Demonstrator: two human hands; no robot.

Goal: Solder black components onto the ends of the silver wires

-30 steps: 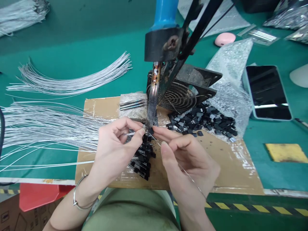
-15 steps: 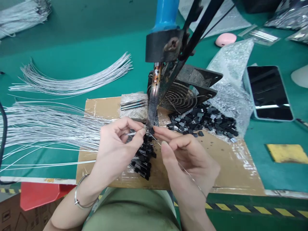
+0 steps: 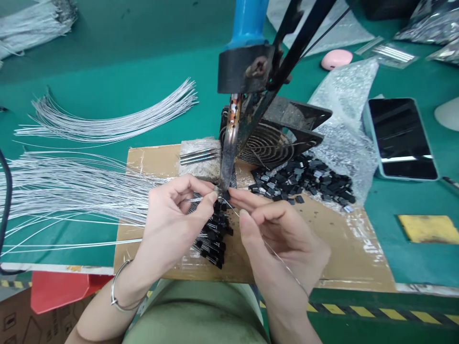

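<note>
So the biggest thing here is the green table point(image 3: 143, 62), with a cardboard sheet point(image 3: 351, 260) along its near edge. Over the middle hangs the soldering iron point(image 3: 247, 28), blue handle up top in a black clamp, its metal tip pointing down right between the two hands.

Next up, a long spread of white wires point(image 3: 71, 188) runs in from the left onto the cardboard, and their black connector ends point(image 3: 213, 239) are bunched just below the fingertips. A curved bundle of wires point(image 3: 118, 125) lies on the table beyond that spread. The left hand point(image 3: 175, 222) (the one with the bangle point(image 3: 114, 291) on its wrist) has thumb and forefinger pinched shut on a wire end, close by the iron's tip. The right hand point(image 3: 283, 243) has a thin strand point(image 3: 283, 260) between thumb and fingers, nearly closed, with the strand's far end up at that same spot. Can't really tell what the tiny piece at the tip is, the fingers cover most of it.

Behind the tip sits a black fan point(image 3: 267, 143), tilted, and next to it a crumpled plastic bag point(image 3: 344, 114). Then there's a phone point(image 3: 401, 136) on the right, a heap of loose black connectors point(image 3: 304, 179) by the bag, a yellow sponge point(image 3: 428, 228) and a little pink thing point(image 3: 337, 59).
</note>
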